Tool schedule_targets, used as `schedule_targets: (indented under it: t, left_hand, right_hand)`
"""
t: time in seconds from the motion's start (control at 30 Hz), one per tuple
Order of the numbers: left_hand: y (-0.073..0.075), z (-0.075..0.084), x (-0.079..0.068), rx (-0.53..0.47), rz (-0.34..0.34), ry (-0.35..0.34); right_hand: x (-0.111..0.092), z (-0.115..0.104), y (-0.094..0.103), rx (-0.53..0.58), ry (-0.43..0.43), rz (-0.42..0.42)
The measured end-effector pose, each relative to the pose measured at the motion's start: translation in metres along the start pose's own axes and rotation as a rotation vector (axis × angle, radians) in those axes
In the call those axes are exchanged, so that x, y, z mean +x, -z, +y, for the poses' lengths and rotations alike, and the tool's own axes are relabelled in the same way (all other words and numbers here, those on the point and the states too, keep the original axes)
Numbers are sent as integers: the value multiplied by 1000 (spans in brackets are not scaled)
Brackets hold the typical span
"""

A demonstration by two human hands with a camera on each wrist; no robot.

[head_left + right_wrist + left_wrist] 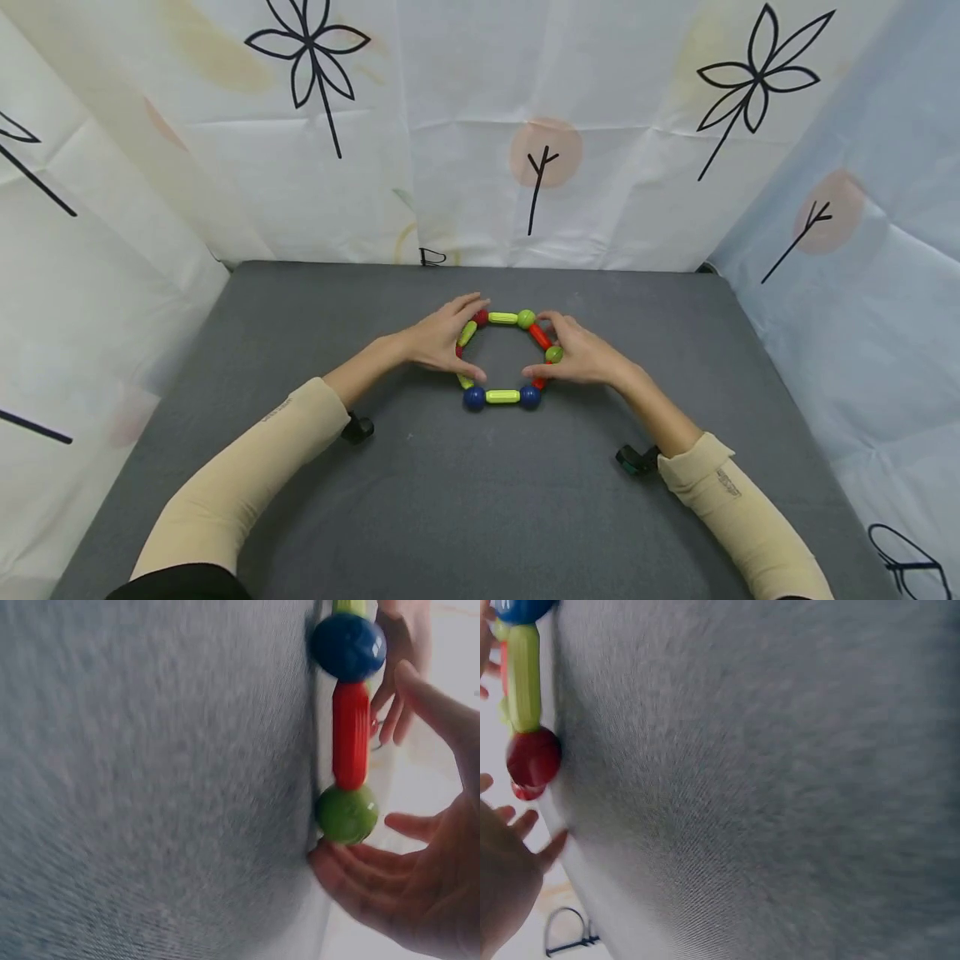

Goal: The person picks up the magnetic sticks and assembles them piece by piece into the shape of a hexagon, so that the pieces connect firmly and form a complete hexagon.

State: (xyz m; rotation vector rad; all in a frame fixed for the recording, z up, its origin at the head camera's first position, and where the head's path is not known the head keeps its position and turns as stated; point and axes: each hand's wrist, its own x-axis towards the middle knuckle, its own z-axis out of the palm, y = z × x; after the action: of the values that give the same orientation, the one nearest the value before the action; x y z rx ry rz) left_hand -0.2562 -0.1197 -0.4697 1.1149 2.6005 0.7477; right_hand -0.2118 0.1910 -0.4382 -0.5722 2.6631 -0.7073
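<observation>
A closed ring of toy rods and balls lies flat on the grey table (502, 500). Along its near side a yellow-green rod (502, 397) joins two blue balls (474, 398). Green balls (527, 319) and red rods (540, 337) form the right side; dark red balls (534, 757) and yellow-green rods (525, 679) form the left. My left hand (441, 338) spans the left side, fingers spread and thumb extended, partly hiding it. Around the right side lies my right hand (581, 354), thumb straight over the ring and fingertips right at a green ball (347, 814).
White printed curtains (465, 183) hang behind the table's far edge and on both sides. A black wrist camera (358, 428) sits under the left forearm, and another wrist camera (637, 460) by the right. Both arms wear beige sleeves (247, 467).
</observation>
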Motion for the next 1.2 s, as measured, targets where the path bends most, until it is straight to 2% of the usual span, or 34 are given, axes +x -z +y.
schedule_targets:
  t: [0.03, 0.1, 0.2, 0.43, 0.57, 0.73, 0.87, 0.97, 1.0, 1.1, 1.2]
  left_hand:
    - [-1, 2, -3, 12, -22, -28]
    - [-3, 10, -11, 42, -74, -39]
    - [-8, 17, -17, 84, -103, -46]
    - [-14, 20, -22, 102, -88, 4]
    - [-14, 20, -24, 81, -71, 4]
    - [-10, 15, -24, -18, -78, 7]
    - [-11, -4, -14, -136, -46, 37]
    - [-6, -10, -3, -201, 20, 84]
    - [-5, -11, 1, -205, 49, 97]
    - [5, 0, 11, -215, 107, 142]
    - [5, 1, 22, -164, 131, 172]
  right_hand:
    - [-3, -2, -1, -21, -6, -2]
    - [-8, -7, -3, -62, -19, -7]
    - [-13, -12, -5, -88, -24, -15]
    - [-12, -14, -7, -36, -8, -47]
    - [-13, -13, -7, -11, 4, -53]
    - [-11, -8, -6, 21, 18, -54]
    - [-3, -3, -1, 71, 23, -34]
    - [9, -1, 3, 77, 56, 8]
    - [13, 0, 4, 71, 72, 28]
    - [28, 0, 6, 42, 111, 73]
    - [39, -3, 6, 8, 121, 88]
